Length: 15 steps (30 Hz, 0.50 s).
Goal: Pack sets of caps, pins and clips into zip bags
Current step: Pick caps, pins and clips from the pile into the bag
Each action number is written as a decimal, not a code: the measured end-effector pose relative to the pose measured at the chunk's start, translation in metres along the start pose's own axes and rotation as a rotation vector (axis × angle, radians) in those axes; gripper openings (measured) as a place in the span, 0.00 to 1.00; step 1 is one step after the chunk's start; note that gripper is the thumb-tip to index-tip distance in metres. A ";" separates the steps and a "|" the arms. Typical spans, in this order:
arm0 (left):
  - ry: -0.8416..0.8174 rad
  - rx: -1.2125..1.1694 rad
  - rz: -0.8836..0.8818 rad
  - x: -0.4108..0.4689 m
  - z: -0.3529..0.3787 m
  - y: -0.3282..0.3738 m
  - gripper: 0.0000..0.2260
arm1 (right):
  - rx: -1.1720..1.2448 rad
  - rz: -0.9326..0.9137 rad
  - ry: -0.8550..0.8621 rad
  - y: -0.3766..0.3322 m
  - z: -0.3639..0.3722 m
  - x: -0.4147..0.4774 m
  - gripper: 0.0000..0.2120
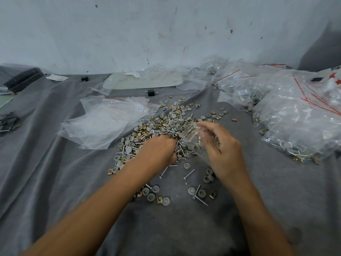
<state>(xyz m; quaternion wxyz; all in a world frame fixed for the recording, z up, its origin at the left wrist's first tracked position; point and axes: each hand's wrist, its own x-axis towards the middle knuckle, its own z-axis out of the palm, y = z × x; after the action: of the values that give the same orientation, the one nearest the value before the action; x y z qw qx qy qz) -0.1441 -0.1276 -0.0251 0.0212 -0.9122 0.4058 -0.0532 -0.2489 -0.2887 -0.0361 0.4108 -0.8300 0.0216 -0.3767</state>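
While the grey cloth (55,182) carries filled bags (295,117) along its right edge and empty bags (107,122) left of centre, the heap of caps, pins and clips (166,124) sits mid-cloth. Right hand (225,154) pinches a clear zip bag (191,137) just over the heap. Left hand (156,150) has its fingers curled down into the heap, can't tell what they've got.

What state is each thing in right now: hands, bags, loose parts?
loose pile: unsorted, spread on cloth
zip bag: gripped, crumpled, contents unclear
left hand: fingers curled into the loose pile, grasp hidden
right hand: holds the zip bag
empty bags: flat, stacked left
filled bags: packed, heaped right
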 end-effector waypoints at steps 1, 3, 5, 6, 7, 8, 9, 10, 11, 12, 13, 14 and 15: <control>0.000 -0.012 -0.009 -0.002 0.000 0.000 0.04 | -0.004 -0.001 0.001 0.000 0.000 0.000 0.11; -0.003 -0.051 -0.025 -0.005 0.000 -0.002 0.06 | -0.005 -0.001 0.001 0.000 0.000 0.000 0.11; -0.009 -0.098 -0.031 -0.008 -0.001 -0.006 0.07 | -0.004 0.000 -0.005 0.001 0.000 0.000 0.12; -0.007 -0.113 -0.028 -0.008 -0.002 -0.008 0.06 | -0.005 -0.002 -0.008 0.001 0.001 0.000 0.12; -0.005 -0.116 -0.022 -0.008 -0.002 -0.009 0.07 | -0.006 -0.006 -0.011 0.001 0.001 0.000 0.12; -0.006 -0.112 -0.016 -0.007 -0.003 -0.010 0.07 | -0.006 -0.008 -0.013 0.001 0.002 0.000 0.12; -0.008 -0.101 -0.013 -0.006 -0.003 -0.010 0.08 | -0.005 -0.010 -0.016 0.001 0.002 0.000 0.12; -0.005 -0.084 -0.011 -0.005 -0.003 -0.009 0.08 | -0.005 -0.010 -0.017 0.002 0.003 0.000 0.11; 0.000 -0.063 -0.008 -0.004 -0.003 -0.009 0.08 | -0.008 -0.010 -0.018 0.002 0.003 -0.001 0.11; 0.001 -0.048 -0.003 -0.004 -0.002 -0.008 0.08 | -0.010 -0.010 -0.020 0.002 0.004 -0.001 0.11; 0.000 -0.044 0.000 -0.004 -0.001 -0.008 0.08 | -0.012 -0.010 -0.021 0.002 0.004 -0.001 0.11; -0.005 -0.054 -0.001 -0.005 0.000 -0.009 0.08 | -0.014 -0.010 -0.021 0.002 0.004 -0.001 0.11; -0.009 -0.076 -0.007 -0.006 0.002 -0.009 0.08 | -0.017 -0.010 -0.021 0.002 0.004 -0.001 0.11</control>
<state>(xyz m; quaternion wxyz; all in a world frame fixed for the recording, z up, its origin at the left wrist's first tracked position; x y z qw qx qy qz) -0.1409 -0.1168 -0.0265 -0.0119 -0.9140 0.4041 -0.0336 -0.2465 -0.2878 -0.0395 0.4022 -0.8374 0.0161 -0.3697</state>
